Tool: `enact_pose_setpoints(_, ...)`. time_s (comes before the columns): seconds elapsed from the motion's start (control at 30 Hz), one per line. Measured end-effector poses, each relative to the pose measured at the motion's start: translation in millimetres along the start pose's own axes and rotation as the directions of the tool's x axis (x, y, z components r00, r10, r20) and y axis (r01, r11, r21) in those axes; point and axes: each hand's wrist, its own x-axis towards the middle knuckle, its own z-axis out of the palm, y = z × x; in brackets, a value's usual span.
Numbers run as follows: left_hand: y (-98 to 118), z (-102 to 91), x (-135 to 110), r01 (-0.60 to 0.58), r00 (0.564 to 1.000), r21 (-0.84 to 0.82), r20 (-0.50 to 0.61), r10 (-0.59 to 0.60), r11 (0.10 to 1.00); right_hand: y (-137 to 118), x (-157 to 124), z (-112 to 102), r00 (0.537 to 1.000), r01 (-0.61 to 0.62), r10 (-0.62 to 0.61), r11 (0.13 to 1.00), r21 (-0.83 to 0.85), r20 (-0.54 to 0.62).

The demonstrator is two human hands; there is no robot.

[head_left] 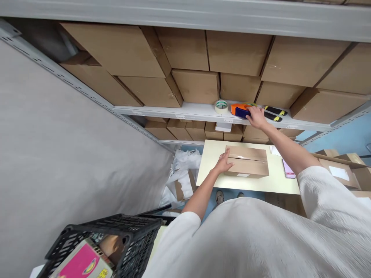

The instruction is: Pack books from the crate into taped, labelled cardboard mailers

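Note:
A sealed cardboard box [247, 161] with clear tape along its top seam lies on a small cream table [211, 152]. My left hand [223, 161] rests flat on the box's left end, fingers spread. My right hand [256, 117] reaches up to the white shelf [194, 111] and closes on an orange and blue tape dispenser [239, 110]. A roll of tape [221, 106] stands just left of the dispenser. Two black tools with yellow bands [274, 113] lie just right of my hand.
Stacked cardboard boxes [185, 65] fill the shelves above and below. A black plastic crate [116, 235] holding a pink item sits at lower left. White wrapping scraps [182, 173] lie on the floor left of the table. Open cartons [342, 170] stand at right. A grey wall runs along the left.

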Motion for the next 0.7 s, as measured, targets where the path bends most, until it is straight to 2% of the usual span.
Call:
enact_pose_setpoints(0.13, -2, 0.4, -1, -0.024, 1.000, -0.010, -0.003, 0.024, 1.000, 2, 10, 8, 0.999, -0.055, 0.055, 0.998, -0.018, 0.003)
enact_pose_setpoints(0.27, -4, -0.1, 0, -0.032, 0.999, -0.001, 0.003, 0.032, 0.999, 3, 14, 11, 0.994, -0.043, 0.052, 0.995, -0.093, 0.100)
enact_pose_setpoints(0.3, -4, -0.4, 0, -0.034, 0.999, 0.010, 0.008, 0.033, 0.999, 3, 12, 14, 0.995, -0.032, 0.041, 0.995, -0.095, 0.093)
enact_pose_setpoints(0.37, -6, -1.0, 1, -0.041, 0.999, 0.041, 0.014, 0.041, 0.998, -1, 0, 25, 0.999, -0.031, 0.030, 0.998, -0.050, -0.014)
enact_pose_setpoints(0.43, -6, -1.1, 1, -0.049, 0.999, 0.083, 0.018, 0.047, 0.995, -12, -29, 43, 0.981, -0.050, 0.058, 0.998, 0.047, -0.186)
enact_pose_setpoints(0.5, -3, -0.2, 0, -0.041, 0.999, 0.140, 0.029, 0.037, 0.989, -31, -71, 65, 0.965, -0.057, 0.089, 0.990, 0.132, -0.247)
enact_pose_setpoints(0.57, 2, 2.5, -3, -0.004, 0.999, 0.218, 0.041, -0.005, 0.976, -53, -121, 89, 0.976, -0.056, 0.090, 0.983, 0.173, -0.198)
enact_pose_setpoints(0.63, 11, 6.7, -7, 0.046, 0.998, 0.315, 0.028, -0.058, 0.948, -73, -168, 111, 0.994, -0.048, 0.065, 0.983, 0.180, -0.088)
enact_pose_setpoints(0.7, 20, 11.2, -11, 0.045, 0.999, 0.417, 0.000, -0.050, 0.908, -85, -204, 128, 0.999, -0.019, 0.013, 0.987, 0.157, 0.037)
